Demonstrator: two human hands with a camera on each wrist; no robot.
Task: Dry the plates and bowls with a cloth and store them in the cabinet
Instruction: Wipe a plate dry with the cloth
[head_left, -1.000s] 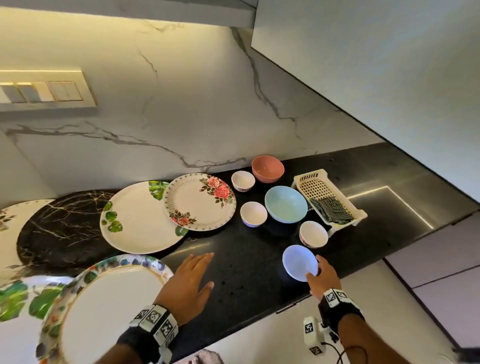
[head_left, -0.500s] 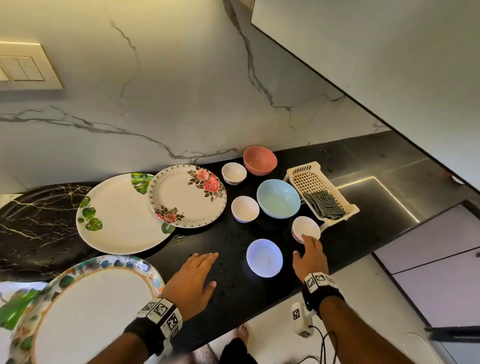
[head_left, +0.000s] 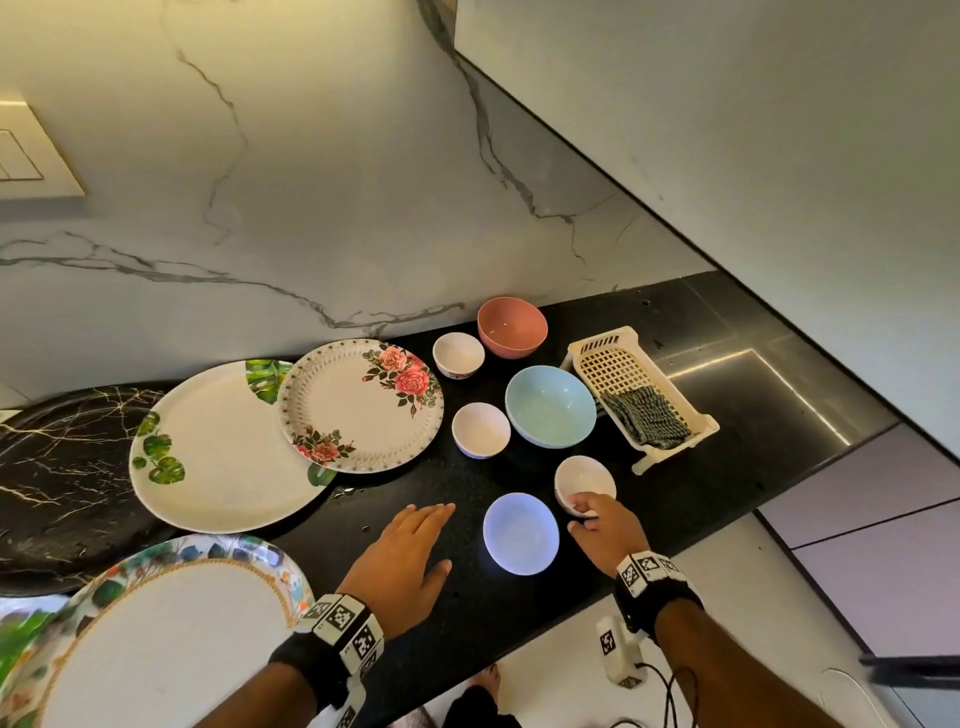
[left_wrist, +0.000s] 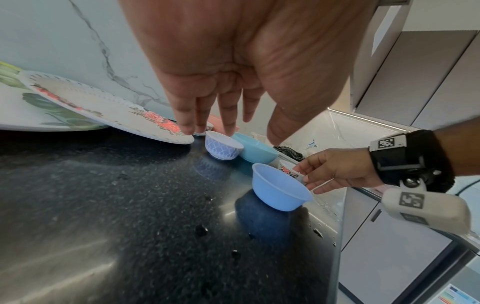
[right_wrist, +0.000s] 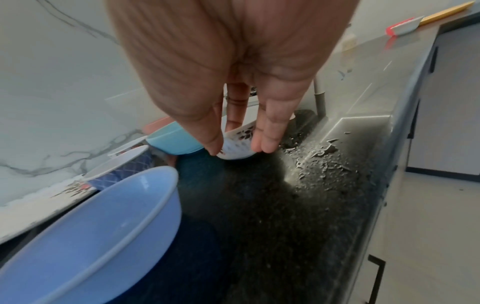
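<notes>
Head view: a person's right hand (head_left: 605, 527) closes on a small white ceramic bowl with a floral band (head_left: 584, 480) near the front edge of the glossy black speckled tabletop (head_left: 701, 483), while the left hand (head_left: 405, 566) hovers flat and empty, fingers straight, over bare stone to the left of a round pale blue plastic bowl (head_left: 520, 532). The right wrist view shows the grip: thumb on the near left of the wall, fingers (right_wrist: 270, 131) curled over the rim on the right, so the small bowl lies straight ahead of and under the fingertips, apparently seated on the stone. Being round, it offers no long axis to line up with; the lift looks likely to go straight up. The right hand is plainly the nearer one; the left is separated from this bowl by the blue one. The folded dark checked cloth (head_left: 647, 415) needed for drying lies in a cream plastic lattice basket (head_left: 613, 364) further back and to the right, also on the right hand's side.
</notes>
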